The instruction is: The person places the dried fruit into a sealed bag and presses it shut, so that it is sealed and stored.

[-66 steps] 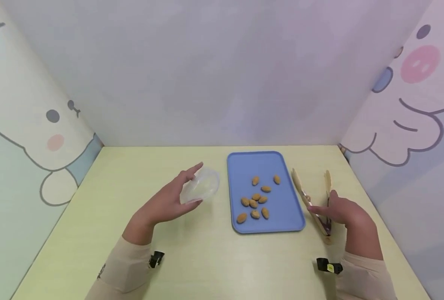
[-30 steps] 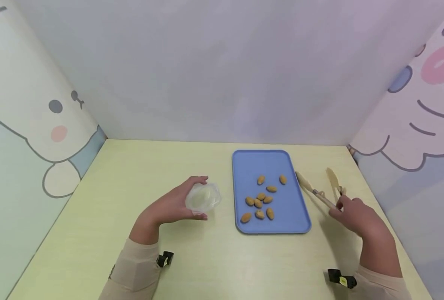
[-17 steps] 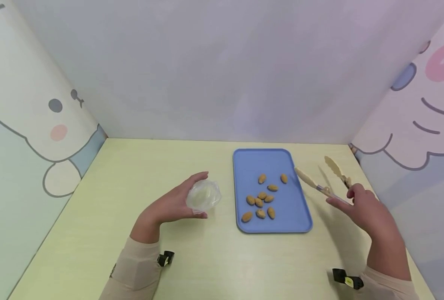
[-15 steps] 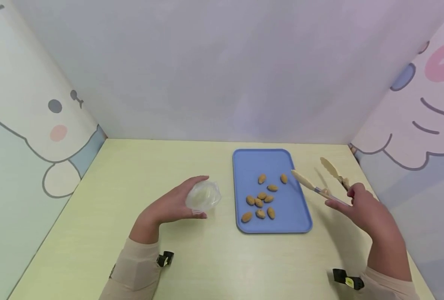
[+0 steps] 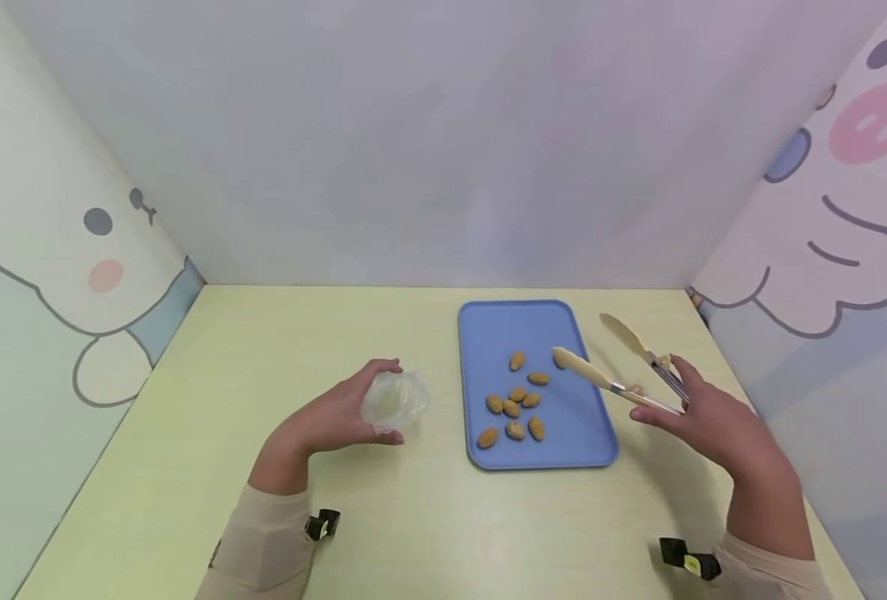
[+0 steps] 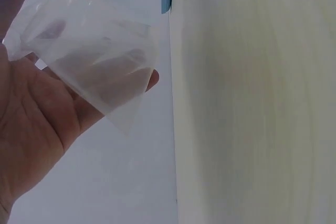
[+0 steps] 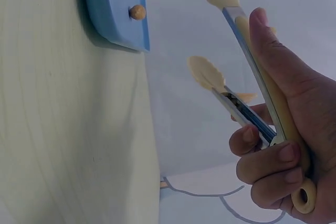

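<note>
My left hand [image 5: 331, 417] holds a thin clear plastic bag [image 5: 397, 402], thumb and fingers spread round its mouth, left of the tray. In the left wrist view the bag [image 6: 100, 61] shows one hanging corner and the fingers through its film. My right hand [image 5: 721, 425] grips tongs [image 5: 582, 367] with cream scalloped tips and metal arms, spread apart. One tip overlaps the right side of the blue tray [image 5: 503, 321] and partly covers an almond; the other is over the table. Several brown almonds [image 5: 517, 395] lie scattered on the tray. The right wrist view shows fingers wrapped round the tongs [image 7: 262, 77].
The pale yellow table [image 5: 413, 517] meets a plain back wall [image 5: 443, 167]. Side walls with cartoon animals [image 5: 856, 208] rise at left and right. Each wrist wears a black camera mount [image 5: 323, 525].
My right hand has picked up the tongs from the table and moved them left, one tip now over the tray. My left hand keeps its hold on the bag, now lower and turned mouth-up.
</note>
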Tool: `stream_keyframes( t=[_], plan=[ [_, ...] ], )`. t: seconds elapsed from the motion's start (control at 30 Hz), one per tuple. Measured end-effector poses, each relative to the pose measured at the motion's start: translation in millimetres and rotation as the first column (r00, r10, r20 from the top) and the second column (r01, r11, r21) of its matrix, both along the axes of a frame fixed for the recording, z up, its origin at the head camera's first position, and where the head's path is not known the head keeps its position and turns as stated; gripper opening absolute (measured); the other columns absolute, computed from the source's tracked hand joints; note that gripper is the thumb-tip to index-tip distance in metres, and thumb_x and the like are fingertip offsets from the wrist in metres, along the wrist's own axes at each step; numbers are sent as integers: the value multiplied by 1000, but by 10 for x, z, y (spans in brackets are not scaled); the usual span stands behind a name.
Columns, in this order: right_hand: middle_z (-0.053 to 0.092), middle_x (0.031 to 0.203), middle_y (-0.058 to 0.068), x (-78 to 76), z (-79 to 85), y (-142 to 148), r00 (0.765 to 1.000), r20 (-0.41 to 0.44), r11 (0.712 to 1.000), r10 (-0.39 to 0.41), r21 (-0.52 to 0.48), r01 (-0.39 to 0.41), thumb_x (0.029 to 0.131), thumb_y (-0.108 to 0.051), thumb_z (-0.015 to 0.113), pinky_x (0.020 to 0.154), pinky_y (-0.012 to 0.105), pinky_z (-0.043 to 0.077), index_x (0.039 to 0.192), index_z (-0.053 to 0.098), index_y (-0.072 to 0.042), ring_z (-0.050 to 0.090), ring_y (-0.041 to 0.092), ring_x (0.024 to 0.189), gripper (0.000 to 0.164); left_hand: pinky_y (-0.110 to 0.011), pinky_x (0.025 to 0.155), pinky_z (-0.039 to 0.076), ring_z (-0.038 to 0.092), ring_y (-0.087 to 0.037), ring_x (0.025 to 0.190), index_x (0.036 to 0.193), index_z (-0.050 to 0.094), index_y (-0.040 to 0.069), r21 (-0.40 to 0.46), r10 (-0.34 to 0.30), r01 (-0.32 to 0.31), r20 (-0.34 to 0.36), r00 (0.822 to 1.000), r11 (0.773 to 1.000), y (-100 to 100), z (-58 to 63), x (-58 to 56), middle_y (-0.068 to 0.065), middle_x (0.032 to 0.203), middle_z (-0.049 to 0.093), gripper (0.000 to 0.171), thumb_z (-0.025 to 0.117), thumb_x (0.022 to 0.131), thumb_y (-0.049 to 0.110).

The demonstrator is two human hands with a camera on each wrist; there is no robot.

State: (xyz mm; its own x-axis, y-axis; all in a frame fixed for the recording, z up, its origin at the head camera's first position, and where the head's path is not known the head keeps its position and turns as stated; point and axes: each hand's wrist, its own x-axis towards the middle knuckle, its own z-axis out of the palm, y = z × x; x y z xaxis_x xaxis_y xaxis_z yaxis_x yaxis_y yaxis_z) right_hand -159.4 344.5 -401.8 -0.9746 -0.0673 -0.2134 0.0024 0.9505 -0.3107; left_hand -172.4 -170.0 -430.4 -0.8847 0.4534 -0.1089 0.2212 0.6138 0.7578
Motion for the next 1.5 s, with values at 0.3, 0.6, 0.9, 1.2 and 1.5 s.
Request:
stream_keyframes(
  t=[0.3, 0.6, 0.9, 1.2, 1.5],
  plan=[
    [53, 84, 7, -13, 19, -64, 996, -93, 1000, -1, -25, -1, 83, -71, 60, 54, 33, 36, 137, 36, -5, 50, 19, 66, 88, -38, 81, 47, 58, -26, 99, 145, 30, 32, -5, -19, 19, 8, 1000, 1000, -31, 6, -5, -6, 124, 56, 100, 88, 65, 51],
    [57, 107, 18, -2, 18, -85, 998, -69, 996, 4, -92, -10, 84, -64, 66, 62, 34, 43, 134, 34, 1, 60, 26, 85, 89, -38, 77, 45, 55, -22, 90, 139, 31, 34, -29, -20, 23, 107, 994, 999, -50, -24, -5, -9, 116, 55, 93, 89, 67, 47],
    [50, 81, 4, 27, 10, -106, 997, -68, 995, 30, -90, -36, 83, -62, 68, 54, 31, 35, 137, 30, -9, 46, 17, 62, 85, -38, 78, 44, 54, -22, 90, 139, 29, 36, -35, -27, 31, 128, 991, 999, -57, -64, -6, -11, 116, 56, 93, 88, 68, 47],
    [54, 83, 4, 7, -13, -112, 998, -44, 997, 52, -48, -54, 81, -66, 67, 55, 32, 36, 121, 43, -6, 47, 16, 61, 76, -38, 77, 44, 54, -21, 88, 138, 29, 35, -59, -22, 30, 129, 991, 998, -49, -76, -5, -10, 107, 57, 93, 88, 67, 47],
    [60, 87, 5, -2, -66, -104, 999, 0, 999, 44, -12, -44, 82, -69, 64, 56, 32, 38, 117, 50, -3, 50, 17, 65, 76, -38, 77, 44, 55, -21, 88, 138, 29, 34, -59, -25, 32, 121, 992, 998, -53, -76, 2, -11, 108, 58, 93, 88, 68, 46]
  ],
)
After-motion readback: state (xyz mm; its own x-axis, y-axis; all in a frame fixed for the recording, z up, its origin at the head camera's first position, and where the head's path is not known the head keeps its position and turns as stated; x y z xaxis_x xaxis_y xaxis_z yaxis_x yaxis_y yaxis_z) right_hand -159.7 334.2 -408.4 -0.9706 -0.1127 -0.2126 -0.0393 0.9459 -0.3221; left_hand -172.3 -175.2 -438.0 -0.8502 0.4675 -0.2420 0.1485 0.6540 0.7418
